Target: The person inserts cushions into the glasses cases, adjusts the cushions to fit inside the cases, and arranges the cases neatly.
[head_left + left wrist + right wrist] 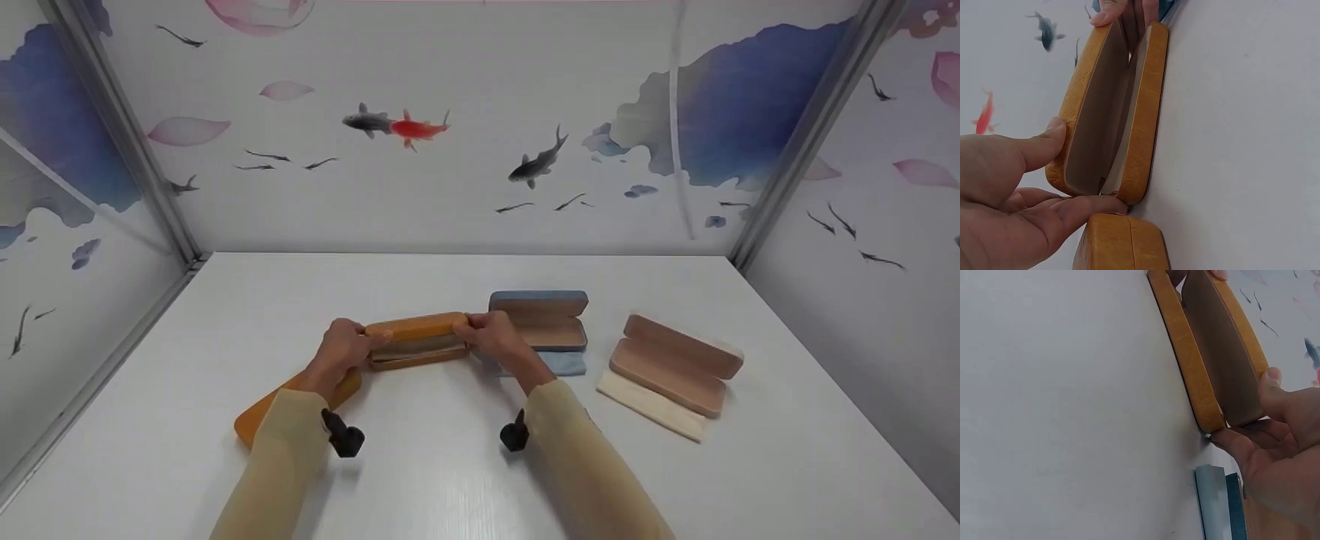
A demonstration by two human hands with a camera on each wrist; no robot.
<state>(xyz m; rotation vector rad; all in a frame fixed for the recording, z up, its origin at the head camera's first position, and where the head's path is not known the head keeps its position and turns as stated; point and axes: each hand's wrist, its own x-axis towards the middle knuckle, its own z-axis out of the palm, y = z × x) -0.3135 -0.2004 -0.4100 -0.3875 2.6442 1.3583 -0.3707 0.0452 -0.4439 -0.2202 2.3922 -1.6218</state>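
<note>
A partly open orange-brown glasses case lies in front of me, its hinged lid tilted up over the base. My left hand grips its left end, thumb on the lid and fingers against the end near the base. At the other end my right hand holds it the same way, as the right wrist view shows. The brown lining shows between lid and base. Partly hidden under my left forearm is a second, closed orange-brown case, close to the held one.
Behind my right hand stands an open blue glasses case, with a folded light-blue cloth before it. Farther right lie another open case with pinkish-brown lining and a folded cream cloth. Printed walls enclose the white table.
</note>
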